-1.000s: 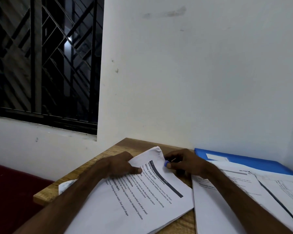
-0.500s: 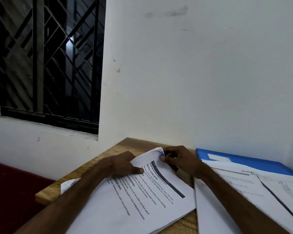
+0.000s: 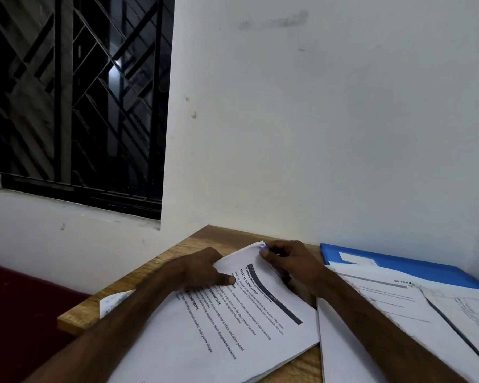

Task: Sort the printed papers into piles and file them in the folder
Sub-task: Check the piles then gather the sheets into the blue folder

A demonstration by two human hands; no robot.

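Pinching twelve-o'clock corner of white printed paper stack [image 3: 246,341] in right hand [image 3: 291,262] grip, clamping edge in left hand [image 3: 202,268]; awaiting filing in two-o'clock blue plastic folder [image 3: 426,269].

Single wide-angle view from the person's head, looked forward and a little downward, faced the white wall [image 3: 329,120], barred window [image 3: 80,92] at upper left, left hand [image 3: 202,269] and right hand [image 3: 291,261] near the lens, low in frame.

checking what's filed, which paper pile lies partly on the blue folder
The right pile, whose far edge overlaps the blue folder; the left pile lies apart.
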